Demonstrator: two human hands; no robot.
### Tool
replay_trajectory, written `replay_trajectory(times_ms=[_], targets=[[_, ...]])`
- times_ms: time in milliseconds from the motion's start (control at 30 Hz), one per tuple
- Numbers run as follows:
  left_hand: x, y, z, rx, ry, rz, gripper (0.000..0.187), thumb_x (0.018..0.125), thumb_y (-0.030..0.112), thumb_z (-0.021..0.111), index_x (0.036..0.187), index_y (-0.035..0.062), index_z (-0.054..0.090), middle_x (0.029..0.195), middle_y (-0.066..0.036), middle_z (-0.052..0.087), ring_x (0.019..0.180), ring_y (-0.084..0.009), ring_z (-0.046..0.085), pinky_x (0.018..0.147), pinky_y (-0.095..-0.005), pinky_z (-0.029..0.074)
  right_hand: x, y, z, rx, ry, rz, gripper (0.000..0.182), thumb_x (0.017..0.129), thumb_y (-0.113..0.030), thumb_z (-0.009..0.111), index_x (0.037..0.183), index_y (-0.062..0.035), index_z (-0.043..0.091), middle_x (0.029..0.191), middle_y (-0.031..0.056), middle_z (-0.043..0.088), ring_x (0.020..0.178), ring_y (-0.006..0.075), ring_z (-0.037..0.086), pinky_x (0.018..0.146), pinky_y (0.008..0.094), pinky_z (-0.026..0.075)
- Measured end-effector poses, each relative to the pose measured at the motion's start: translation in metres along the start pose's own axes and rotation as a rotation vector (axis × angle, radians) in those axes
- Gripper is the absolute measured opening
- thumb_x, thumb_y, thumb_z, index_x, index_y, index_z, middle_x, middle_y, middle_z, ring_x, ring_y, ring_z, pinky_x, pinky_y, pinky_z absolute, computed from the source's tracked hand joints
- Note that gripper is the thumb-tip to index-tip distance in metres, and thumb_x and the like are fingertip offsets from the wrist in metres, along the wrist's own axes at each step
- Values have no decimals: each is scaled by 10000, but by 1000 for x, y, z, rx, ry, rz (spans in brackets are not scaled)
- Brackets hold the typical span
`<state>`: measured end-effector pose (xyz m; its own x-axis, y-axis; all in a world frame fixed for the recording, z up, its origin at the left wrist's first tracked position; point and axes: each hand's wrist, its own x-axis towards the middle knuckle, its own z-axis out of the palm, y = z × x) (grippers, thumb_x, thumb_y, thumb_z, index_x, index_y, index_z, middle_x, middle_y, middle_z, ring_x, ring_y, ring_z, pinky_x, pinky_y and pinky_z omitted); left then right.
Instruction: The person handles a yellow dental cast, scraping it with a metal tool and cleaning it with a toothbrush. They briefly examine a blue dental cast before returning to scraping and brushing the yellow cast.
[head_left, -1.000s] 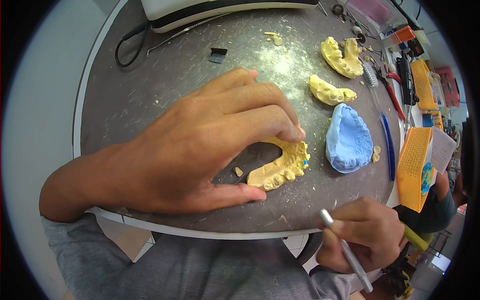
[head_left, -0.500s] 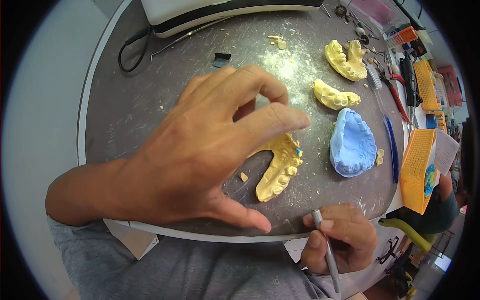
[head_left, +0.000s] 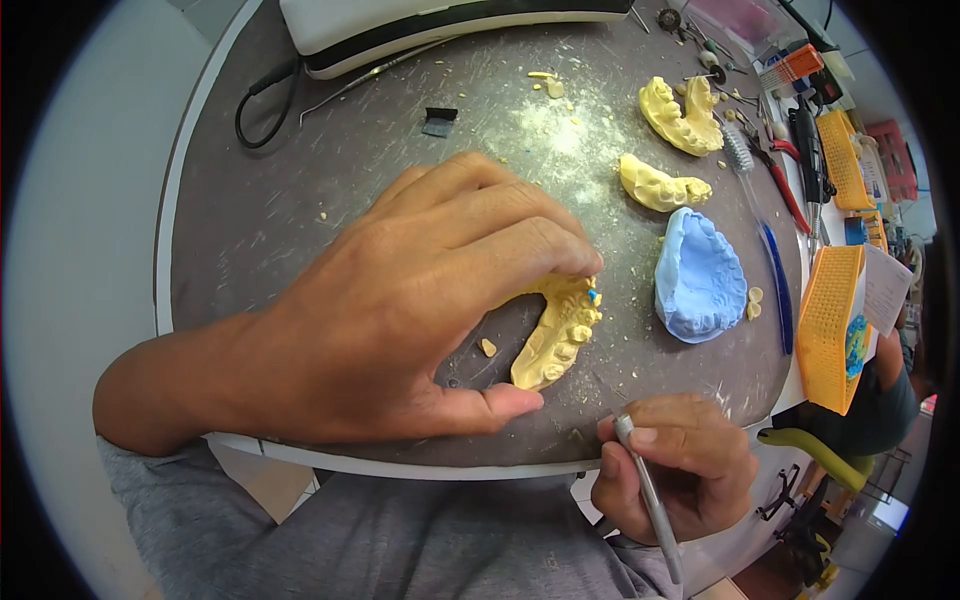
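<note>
My left hand (head_left: 410,290) arches palm down over a yellow horseshoe-shaped dental cast (head_left: 562,338). Its thumb touches the cast's near end and its fingertips reach the far end; the hand covers part of the cast. A small blue spot shows on the cast near the fingertips. At the table's front edge, my right hand (head_left: 700,460) is closed around a slim silver metal tool (head_left: 655,505), whose working end I cannot make out. Close to my left thumb lies a small yellowish tooth-shaped piece (head_left: 487,347).
Two more yellow casts (head_left: 685,115) (head_left: 665,187) and a blue mould (head_left: 700,280) stand to the right, beside a blue-handled brush (head_left: 777,290). Pale powder (head_left: 570,135) and crumbs litter the table. Orange baskets (head_left: 830,330), pliers (head_left: 785,190) and a white device (head_left: 440,25) line the edges.
My left hand has come down onto the cast, its thumb and fingers closing about it. My right hand still holds the tool, nearly unmoved. The view has shifted slightly.
</note>
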<state>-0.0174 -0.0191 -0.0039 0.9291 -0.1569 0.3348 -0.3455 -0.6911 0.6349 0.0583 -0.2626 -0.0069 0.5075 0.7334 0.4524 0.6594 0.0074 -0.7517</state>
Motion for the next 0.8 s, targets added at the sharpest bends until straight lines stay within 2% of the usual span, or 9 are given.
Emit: replay_trajectory(times_ms=[200, 267, 367, 800], targets=[[0, 0, 1, -17, 18, 6, 698, 621, 168, 911, 1257, 51, 647, 1151, -105, 672, 1013, -277, 632, 876, -382, 497, 8, -3, 4, 1, -71, 26, 271, 726, 33, 844, 926, -2, 664, 755, 129, 702, 580, 222, 691, 513, 286, 554], [1, 0, 1, -18, 22, 6, 694, 624, 183, 916, 1252, 51, 651, 1139, -104, 670, 997, -271, 631, 860, -376, 497, 8, 2, 8, -36, -58, -60, 235, 736, 20, 831, 897, 12, 659, 754, 136, 701, 580, 217, 690, 497, 291, 557], [1, 0, 0, -3, 25, 11, 683, 631, 216, 922, 1239, 49, 660, 1111, -103, 668, 978, -265, 628, 832, -366, 492, 10, 7, 9, -55, -72, -143, 284, 701, 69, 793, 911, 2, 614, 675, 144, 672, 519, 184, 641, 475, 270, 515], [2, 0, 2, 44, 33, 24, 631, 669, 299, 911, 1190, 26, 682, 1037, -109, 681, 908, -237, 625, 766, -342, 473, 9, 6, 10, -53, -50, -122, 309, 709, 44, 821, 940, 0, 620, 683, 134, 671, 517, 182, 638, 465, 278, 516]])
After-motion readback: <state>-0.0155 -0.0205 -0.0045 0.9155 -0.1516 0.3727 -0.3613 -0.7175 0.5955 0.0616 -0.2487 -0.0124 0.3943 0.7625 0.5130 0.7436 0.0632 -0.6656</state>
